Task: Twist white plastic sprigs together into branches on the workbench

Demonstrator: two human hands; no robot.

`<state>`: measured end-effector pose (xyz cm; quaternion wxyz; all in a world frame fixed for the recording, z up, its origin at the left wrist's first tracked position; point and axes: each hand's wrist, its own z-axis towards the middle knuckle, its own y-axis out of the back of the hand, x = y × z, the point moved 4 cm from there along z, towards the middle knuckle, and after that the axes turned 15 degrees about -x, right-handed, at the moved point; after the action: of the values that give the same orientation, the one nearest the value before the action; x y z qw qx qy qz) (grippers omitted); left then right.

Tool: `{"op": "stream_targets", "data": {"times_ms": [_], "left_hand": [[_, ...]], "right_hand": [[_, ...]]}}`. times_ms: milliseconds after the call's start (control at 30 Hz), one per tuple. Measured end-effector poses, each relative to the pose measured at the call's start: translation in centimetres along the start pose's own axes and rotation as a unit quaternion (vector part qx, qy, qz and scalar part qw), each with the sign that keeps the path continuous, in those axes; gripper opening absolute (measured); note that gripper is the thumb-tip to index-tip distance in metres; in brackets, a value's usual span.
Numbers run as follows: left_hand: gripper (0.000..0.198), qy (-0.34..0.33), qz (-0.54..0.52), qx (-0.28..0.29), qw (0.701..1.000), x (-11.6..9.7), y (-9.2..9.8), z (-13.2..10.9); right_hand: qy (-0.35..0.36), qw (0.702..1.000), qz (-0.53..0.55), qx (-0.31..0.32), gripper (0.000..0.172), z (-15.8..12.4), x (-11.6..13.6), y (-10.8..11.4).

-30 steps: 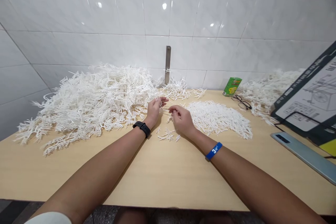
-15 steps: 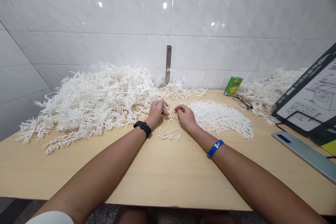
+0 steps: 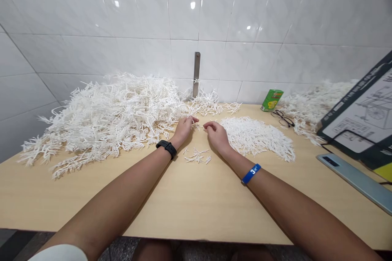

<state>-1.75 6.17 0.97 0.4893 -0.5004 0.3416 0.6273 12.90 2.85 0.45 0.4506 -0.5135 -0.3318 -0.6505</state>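
Observation:
My left hand, with a black band on the wrist, is closed around a white branched plastic sprig whose thin tips show past the fingers. To its right, a short gap away, my right hand has thumb and forefinger bent into a pinch; anything between them is too small to make out. Beside the left hand rises a big heap of white branched plastic sprigs. A flatter pile of short white plastic pieces spreads beside the right hand. Several loose short pieces lie between my forearms.
Against the tiled wall stands a metal bracket with a small clump of sprigs at its foot. On the right are a green box, eyeglasses, another white heap, a large printed board and a phone.
My left hand has turned slightly, its fingers now extending further over the sprig. The sprig bits between the hands have shifted up and left, away from my right fingertips. My right hand has barely moved.

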Motion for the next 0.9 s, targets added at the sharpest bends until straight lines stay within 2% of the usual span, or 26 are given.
{"op": "stream_targets", "data": {"times_ms": [33,67,100,133,167,200,233,267,300,333,367,467,533,567,700,900], "left_hand": [[0.023,0.012,-0.013,-0.008,1.000,0.2,0.0,0.1],[0.023,0.023,-0.023,-0.018,0.999,0.4,0.1,0.3],[0.023,0.032,-0.034,-0.031,0.998,0.6,0.2,0.5],[0.024,0.039,-0.048,-0.048,0.997,0.8,0.3,0.7],[0.024,0.047,-0.065,-0.066,0.995,1.0,0.5,0.9],[0.024,0.059,-0.087,-0.083,0.991,1.2,0.6,1.1],[0.023,0.073,-0.111,-0.096,0.986,1.4,0.8,1.2],[0.023,0.089,-0.134,-0.104,0.981,1.5,0.9,1.3],[0.023,0.104,-0.152,-0.108,0.977,1.6,1.0,1.3],[0.023,0.117,-0.166,-0.108,0.973,1.6,1.0,1.3],[0.023,0.126,-0.177,-0.109,0.970,1.6,1.0,1.3],[0.024,0.141,-0.200,-0.112,0.963,1.4,1.1,1.2],[0.023,0.144,-0.208,-0.110,0.961,1.3,1.2,1.1],[0.022,0.143,-0.210,-0.109,0.961,1.2,1.2,1.0],[0.021,0.141,-0.215,-0.108,0.960,1.1,1.2,0.9],[0.024,0.106,-0.195,-0.097,0.970,0.8,1.2,0.9]], "right_hand": [[0.033,0.999,0.009,0.005,0.012,-0.4,0.7,0.1],[0.033,0.998,0.037,0.034,0.015,-1.2,1.3,0.0],[0.002,0.993,0.079,0.084,0.018,-2.1,1.9,-0.2],[-0.046,0.977,0.115,0.175,0.019,-3.4,2.6,-0.7],[-0.104,0.942,0.133,0.292,0.023,-5.1,3.2,-1.4],[-0.169,0.879,0.126,0.427,0.027,-7.0,3.6,-1.9],[-0.225,0.806,0.109,0.536,0.030,-8.9,4.0,-2.0],[-0.264,0.747,0.096,0.603,0.029,-10.1,4.1,-2.0],[-0.293,0.710,0.087,0.635,0.029,-10.8,4.1,-1.9],[-0.314,0.703,0.086,0.632,0.029,-10.8,3.7,-2.0],[-0.330,0.721,0.093,0.601,0.028,-10.3,3.2,-2.2],[-0.360,0.823,0.133,0.419,0.023,-7.0,0.9,-2.6],[-0.352,0.873,0.166,0.293,0.019,-4.6,-0.4,-2.5],[-0.348,0.890,0.175,0.238,0.017,-3.5,-0.9,-2.2],[-0.317,0.926,0.192,0.072,0.016,-0.2,-1.9,-0.8],[-0.235,0.957,0.163,-0.057,0.028,2.8,-3.7,1.1]]}}
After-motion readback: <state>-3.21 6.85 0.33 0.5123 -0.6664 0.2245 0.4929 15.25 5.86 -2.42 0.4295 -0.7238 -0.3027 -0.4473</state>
